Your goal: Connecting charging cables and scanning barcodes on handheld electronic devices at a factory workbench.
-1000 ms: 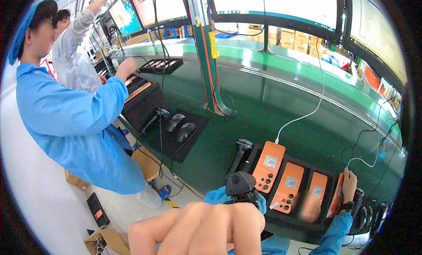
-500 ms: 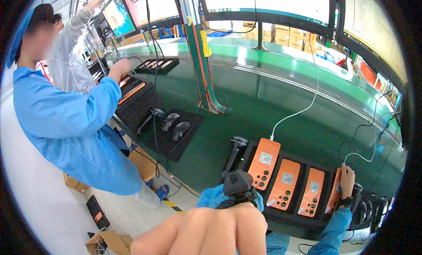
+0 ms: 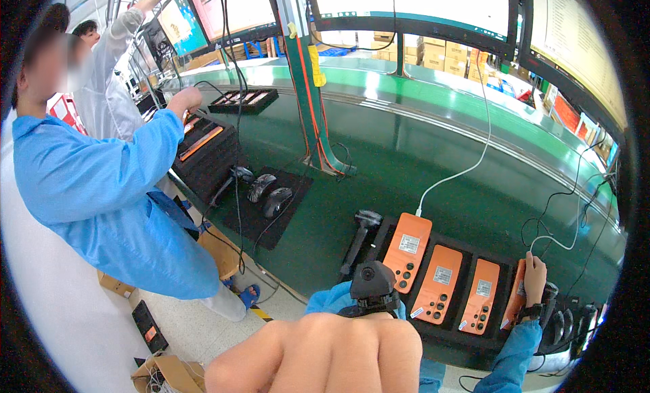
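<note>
— What has changed over the last second?

— Very little. The right hand (image 3: 533, 278) stays on the rightmost flat orange plastic handset (image 3: 514, 299), its fingers (image 3: 536, 266) wrapped over the top edge. That handset still sits at the right end of the long black tray (image 3: 467, 339), near the front of the green tabletop (image 3: 406, 142). Nothing has been lifted out.

— And the left hand?

— The left hand (image 3: 318, 352) remains bunched close under the camera with its fingers curled in. I cannot tell whether they enclose anything. The black wrist-worn camera (image 3: 371, 285) sits just beyond it.

— What else is around?

— Three more orange handsets (image 3: 440, 274) lie side by side in the tray, and a white cable (image 3: 467, 169) runs to the leftmost one. A black handheld scanner (image 3: 362, 234) stands just left of them. Farther left, two dark computer mice (image 3: 271, 197) rest on a black mat.

— Anything in the way?

— A co-worker in a blue coat (image 3: 95, 190) stands well to the left, with a hand over another tray. Thin black cables (image 3: 575, 210) trail near the right hand.
</note>
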Demonstrator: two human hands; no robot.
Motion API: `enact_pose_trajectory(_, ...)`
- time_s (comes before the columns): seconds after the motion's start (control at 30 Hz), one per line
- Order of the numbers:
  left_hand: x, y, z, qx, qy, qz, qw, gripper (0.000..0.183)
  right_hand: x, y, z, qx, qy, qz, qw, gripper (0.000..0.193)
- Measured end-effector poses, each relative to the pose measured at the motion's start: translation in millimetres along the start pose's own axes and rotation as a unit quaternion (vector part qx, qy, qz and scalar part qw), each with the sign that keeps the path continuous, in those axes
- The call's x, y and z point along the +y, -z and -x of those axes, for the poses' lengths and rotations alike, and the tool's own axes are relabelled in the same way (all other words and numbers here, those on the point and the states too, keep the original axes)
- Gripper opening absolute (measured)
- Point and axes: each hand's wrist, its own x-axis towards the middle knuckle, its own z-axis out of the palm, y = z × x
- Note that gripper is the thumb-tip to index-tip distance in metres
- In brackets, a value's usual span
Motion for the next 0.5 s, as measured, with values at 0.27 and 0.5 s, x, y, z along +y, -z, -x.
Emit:
enact_pose_trajectory(0.27,-14.1,20.3,-7.4,-0.140,-0.093,0.104,0.980,0.021,6.3,-1.3,-1.4,-0.015,-0.020,0.009,1.000,0.041)
enact_pose_trajectory(0.5,-9.7,-8.6,0.0,0.068,-0.040,-0.013,0.997,0.020,1.4,-0.1,2.1,0.001,0.004,0.004,1.000,0.042)
